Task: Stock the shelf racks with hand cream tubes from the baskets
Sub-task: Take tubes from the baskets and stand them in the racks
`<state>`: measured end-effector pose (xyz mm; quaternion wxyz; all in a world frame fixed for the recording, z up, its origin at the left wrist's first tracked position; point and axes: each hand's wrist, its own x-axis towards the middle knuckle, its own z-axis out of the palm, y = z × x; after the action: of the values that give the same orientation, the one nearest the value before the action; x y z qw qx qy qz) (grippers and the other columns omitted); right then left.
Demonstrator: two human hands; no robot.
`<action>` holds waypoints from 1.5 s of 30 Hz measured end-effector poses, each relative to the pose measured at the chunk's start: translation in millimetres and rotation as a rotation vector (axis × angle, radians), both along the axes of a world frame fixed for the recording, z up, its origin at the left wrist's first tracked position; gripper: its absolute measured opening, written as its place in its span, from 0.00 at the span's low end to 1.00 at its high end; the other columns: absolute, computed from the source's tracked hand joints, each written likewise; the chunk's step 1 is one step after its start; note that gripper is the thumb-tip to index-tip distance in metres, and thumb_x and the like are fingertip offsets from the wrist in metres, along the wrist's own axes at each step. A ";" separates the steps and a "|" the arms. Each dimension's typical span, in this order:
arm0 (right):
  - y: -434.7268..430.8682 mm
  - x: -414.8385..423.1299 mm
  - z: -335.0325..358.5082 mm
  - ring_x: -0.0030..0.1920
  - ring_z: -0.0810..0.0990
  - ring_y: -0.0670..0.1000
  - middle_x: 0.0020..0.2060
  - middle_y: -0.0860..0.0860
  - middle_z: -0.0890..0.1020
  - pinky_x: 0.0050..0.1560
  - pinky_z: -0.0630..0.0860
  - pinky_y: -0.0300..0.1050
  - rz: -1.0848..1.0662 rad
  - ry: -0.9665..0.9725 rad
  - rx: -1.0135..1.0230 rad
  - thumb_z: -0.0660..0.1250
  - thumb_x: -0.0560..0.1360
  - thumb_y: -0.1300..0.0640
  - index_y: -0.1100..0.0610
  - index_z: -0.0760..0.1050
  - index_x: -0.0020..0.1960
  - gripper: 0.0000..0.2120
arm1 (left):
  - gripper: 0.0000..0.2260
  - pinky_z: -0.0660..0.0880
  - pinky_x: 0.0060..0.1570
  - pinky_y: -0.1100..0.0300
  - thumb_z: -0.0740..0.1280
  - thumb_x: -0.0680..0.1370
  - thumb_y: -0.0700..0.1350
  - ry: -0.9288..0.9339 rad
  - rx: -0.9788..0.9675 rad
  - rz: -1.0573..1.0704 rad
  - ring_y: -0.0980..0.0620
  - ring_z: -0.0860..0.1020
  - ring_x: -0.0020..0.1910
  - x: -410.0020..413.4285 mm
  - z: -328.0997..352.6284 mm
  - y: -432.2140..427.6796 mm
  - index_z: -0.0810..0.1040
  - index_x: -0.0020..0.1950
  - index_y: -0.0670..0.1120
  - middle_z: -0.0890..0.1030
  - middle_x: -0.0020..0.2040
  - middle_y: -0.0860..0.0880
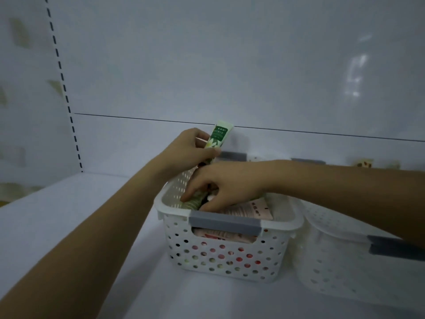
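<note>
A white perforated basket [230, 256] with grey handles stands on the white shelf [76, 210] and holds several hand cream tubes, pink ones [250, 209] on top. My left hand [186, 150] grips a green and white tube [217, 135] upright above the basket's far edge, and a second pale tube edge shows behind it. My right hand [223, 185] reaches down into the basket, and its fingertips pinch a greenish tube [192, 202] near the left wall.
A second white perforated basket [340, 261] stands right beside the first, partly under my right forearm. The shelf's white back panel [230, 65] rises behind, with a slotted upright [66, 97] at the left. Small boxes [363, 162] lie far right at the back.
</note>
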<state>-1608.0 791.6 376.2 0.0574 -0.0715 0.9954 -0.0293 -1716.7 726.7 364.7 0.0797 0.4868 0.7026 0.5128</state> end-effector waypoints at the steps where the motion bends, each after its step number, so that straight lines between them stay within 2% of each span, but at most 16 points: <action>1: -0.9 -0.7 -1.1 0.55 0.72 0.43 0.61 0.45 0.74 0.59 0.71 0.41 0.010 0.000 0.004 0.66 0.75 0.48 0.48 0.71 0.66 0.20 | 0.12 0.74 0.29 0.72 0.69 0.75 0.44 -0.017 0.016 0.017 0.57 0.77 0.36 -0.3 -0.6 0.1 0.71 0.55 0.44 0.78 0.42 0.52; 5: -3.0 0.2 -2.0 0.53 0.68 0.42 0.60 0.47 0.73 0.55 0.67 0.36 0.051 -0.001 0.074 0.65 0.75 0.49 0.52 0.69 0.65 0.19 | 0.10 0.74 0.29 0.71 0.69 0.75 0.45 -0.033 0.049 0.067 0.61 0.77 0.32 -1.4 -1.7 1.6 0.69 0.51 0.47 0.76 0.40 0.54; 10: -3.9 0.6 -3.3 0.54 0.69 0.45 0.56 0.47 0.71 0.54 0.68 0.38 0.090 0.009 0.090 0.65 0.75 0.48 0.53 0.68 0.64 0.20 | 0.19 0.75 0.37 0.65 0.70 0.74 0.47 -0.074 0.074 0.123 0.55 0.77 0.38 -3.2 -2.6 2.3 0.67 0.59 0.42 0.77 0.47 0.48; 13: -3.0 -0.3 -4.6 0.51 0.65 0.45 0.54 0.50 0.68 0.44 0.62 0.28 0.110 0.031 0.161 0.64 0.75 0.47 0.50 0.69 0.65 0.19 | 0.19 0.76 0.32 0.67 0.70 0.74 0.46 -0.106 0.068 0.108 0.56 0.78 0.37 -2.0 -1.9 2.1 0.67 0.59 0.41 0.78 0.47 0.47; 15: -2.9 1.2 -5.3 0.47 0.63 0.44 0.51 0.48 0.66 0.41 0.62 0.27 0.125 0.087 0.161 0.64 0.75 0.48 0.50 0.71 0.62 0.16 | 0.11 0.74 0.29 0.70 0.69 0.74 0.44 -0.149 0.102 0.094 0.59 0.78 0.32 -0.8 -0.2 1.4 0.71 0.52 0.42 0.79 0.43 0.46; 17: -1.3 5.9 -4.1 0.47 0.65 0.43 0.53 0.48 0.68 0.44 0.65 0.29 0.145 0.172 0.150 0.65 0.75 0.50 0.51 0.72 0.59 0.14 | 0.05 0.74 0.28 0.70 0.67 0.76 0.41 -0.237 0.153 0.060 0.60 0.76 0.26 -0.3 4.1 -1.5 0.73 0.42 0.43 0.77 0.37 0.46; 19: 3.8 13.9 -0.2 0.51 0.70 0.45 0.54 0.48 0.73 0.51 0.71 0.38 0.144 0.262 0.138 0.66 0.74 0.52 0.52 0.72 0.57 0.13 | 0.05 0.76 0.31 0.67 0.66 0.76 0.40 -0.342 0.195 0.028 0.58 0.78 0.27 -3.1 8.6 -4.8 0.74 0.41 0.42 0.76 0.36 0.46; 21: 14.3 26.6 6.4 0.51 0.74 0.47 0.54 0.49 0.76 0.52 0.74 0.44 0.099 0.329 0.078 0.66 0.74 0.55 0.53 0.72 0.57 0.12 | 0.04 0.79 0.35 0.65 0.65 0.77 0.40 -0.384 0.193 0.024 0.57 0.80 0.31 -5.6 14.5 -7.9 0.74 0.43 0.41 0.76 0.38 0.45; 25: 41.7 59.1 19.1 0.57 0.75 0.47 0.58 0.50 0.76 0.57 0.73 0.37 -0.011 0.497 -0.121 0.66 0.73 0.63 0.54 0.76 0.52 0.09 | 0.04 0.78 0.32 0.67 0.65 0.77 0.40 -0.351 0.033 0.030 0.54 0.80 0.39 2.3 34.2 -9.6 0.73 0.45 0.41 0.77 0.44 0.44; 27: 53.1 74.6 23.1 0.53 0.76 0.46 0.54 0.48 0.76 0.55 0.73 0.34 -0.098 0.619 -0.238 0.64 0.74 0.64 0.52 0.77 0.46 0.08 | 0.04 0.79 0.32 0.66 0.65 0.77 0.40 -0.330 -0.056 0.031 0.53 0.81 0.41 14.8 46.3 -7.3 0.72 0.46 0.40 0.77 0.47 0.43; 29: 68.0 87.2 26.0 0.49 0.79 0.49 0.49 0.49 0.77 0.53 0.76 0.40 -0.202 0.780 -0.335 0.64 0.75 0.64 0.52 0.76 0.44 0.08 | 0.05 0.80 0.33 0.63 0.66 0.76 0.39 -0.330 -0.083 0.013 0.52 0.82 0.40 31.5 55.4 -2.6 0.72 0.49 0.40 0.77 0.49 0.41; 32: 90.7 110.3 34.4 0.47 0.80 0.55 0.43 0.49 0.76 0.47 0.81 0.46 -0.352 0.913 -0.577 0.63 0.76 0.66 0.54 0.75 0.46 0.08 | 0.24 0.81 0.35 0.60 0.66 0.76 0.37 -0.351 -0.083 -0.051 0.48 0.82 0.40 56.8 65.4 8.4 0.64 0.69 0.47 0.72 0.54 0.42; 33: 97.3 120.7 38.3 0.48 0.80 0.55 0.43 0.47 0.75 0.45 0.82 0.45 -0.388 0.941 -0.646 0.62 0.76 0.68 0.55 0.75 0.46 0.09 | 0.26 0.81 0.34 0.60 0.66 0.76 0.37 -0.326 -0.100 -0.068 0.48 0.82 0.40 67.5 68.4 12.8 0.63 0.71 0.51 0.71 0.55 0.43; 38: 139.6 189.6 56.4 0.47 0.77 0.47 0.59 0.50 0.67 0.42 0.82 0.41 -0.521 1.075 -0.718 0.63 0.75 0.67 0.54 0.68 0.61 0.17 | 0.15 0.80 0.34 0.62 0.67 0.75 0.37 -0.246 -0.131 -0.128 0.53 0.83 0.34 130.5 85.7 48.4 0.73 0.59 0.49 0.75 0.50 0.46; 41: 168.8 234.3 55.6 0.46 0.77 0.47 0.56 0.52 0.68 0.43 0.81 0.42 -0.620 1.103 -0.798 0.65 0.75 0.67 0.58 0.64 0.67 0.23 | 0.13 0.79 0.32 0.64 0.68 0.74 0.39 -0.239 -0.121 -0.182 0.55 0.83 0.31 173.3 90.8 75.4 0.73 0.56 0.48 0.76 0.49 0.46; 45: 200.2 287.8 40.2 0.48 0.78 0.50 0.54 0.54 0.72 0.46 0.81 0.44 -0.697 1.048 -0.817 0.65 0.75 0.69 0.58 0.68 0.62 0.18 | 0.11 0.78 0.31 0.65 0.68 0.75 0.41 -0.224 -0.145 -0.224 0.56 0.82 0.33 229.8 84.1 115.7 0.72 0.55 0.47 0.75 0.49 0.47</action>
<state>-1320.3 991.8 416.4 -0.4677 0.2278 0.7672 -0.3751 -1486.8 842.4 448.8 0.2490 0.4950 0.6660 0.4995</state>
